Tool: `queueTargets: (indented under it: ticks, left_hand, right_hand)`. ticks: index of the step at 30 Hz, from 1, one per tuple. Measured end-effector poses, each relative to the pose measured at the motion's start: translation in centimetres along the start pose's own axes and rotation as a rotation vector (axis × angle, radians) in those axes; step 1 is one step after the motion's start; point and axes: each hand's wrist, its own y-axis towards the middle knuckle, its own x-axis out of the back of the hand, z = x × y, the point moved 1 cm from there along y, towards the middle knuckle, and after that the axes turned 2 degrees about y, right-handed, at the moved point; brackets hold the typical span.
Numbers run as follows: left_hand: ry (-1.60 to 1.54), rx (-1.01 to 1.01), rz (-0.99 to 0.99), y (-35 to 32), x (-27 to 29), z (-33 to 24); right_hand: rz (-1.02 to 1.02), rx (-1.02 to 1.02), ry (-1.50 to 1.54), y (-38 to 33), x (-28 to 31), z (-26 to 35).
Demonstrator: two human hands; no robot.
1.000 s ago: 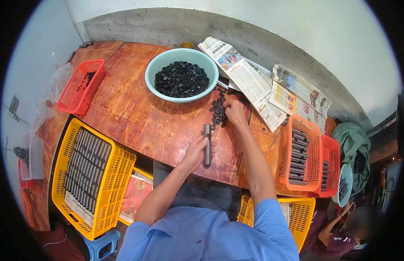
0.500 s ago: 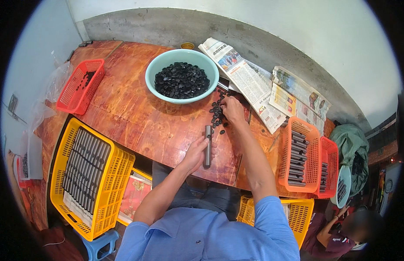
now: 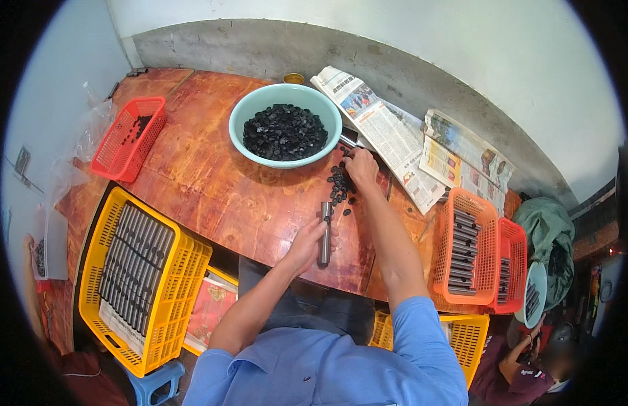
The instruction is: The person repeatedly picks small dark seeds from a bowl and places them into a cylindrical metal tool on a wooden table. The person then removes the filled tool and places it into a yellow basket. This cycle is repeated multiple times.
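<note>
My left hand (image 3: 307, 245) is wrapped round a short dark grey metal tube (image 3: 325, 233), held nearly upright above the table's near edge. A small dark spot shows on the tube's side by my thumb. My right hand (image 3: 361, 168) reaches over a loose pile of small black oval pieces (image 3: 339, 186), its fingers bent down and drawn together. What those fingertips pinch, if anything, is hidden. Behind the pile stands a pale green bowl (image 3: 236, 139) heaped with similar black pieces (image 3: 285, 132).
A red basket (image 3: 118, 162) with a few black bits sits at the left. Yellow crates (image 3: 185, 271) flank me, the left one stacked with tubes (image 3: 134, 260). At right are an orange basket (image 3: 490, 271) and a red basket (image 3: 519, 271) of tubes. Newspapers (image 3: 395, 149) lie behind; people work on both sides.
The whole view has shifted slightly. My right hand stays at the black pieces with its fingers a little repositioned; my left hand keeps its hold on the tube.
</note>
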Motion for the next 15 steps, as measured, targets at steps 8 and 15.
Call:
queueTargets:
  ticks: [8, 15]
  left_hand:
    - [-0.023, -0.011, 0.013, 0.0, -0.1, -0.1]
    - [-0.059, -0.010, 0.021, -0.1, -0.1, 0.0]
  right_hand:
    - [-0.076, 0.112, 0.232, -1.0, 0.6, -0.5]
    - [-0.288, 0.376, 0.141, -6.7, 4.4, -5.5]
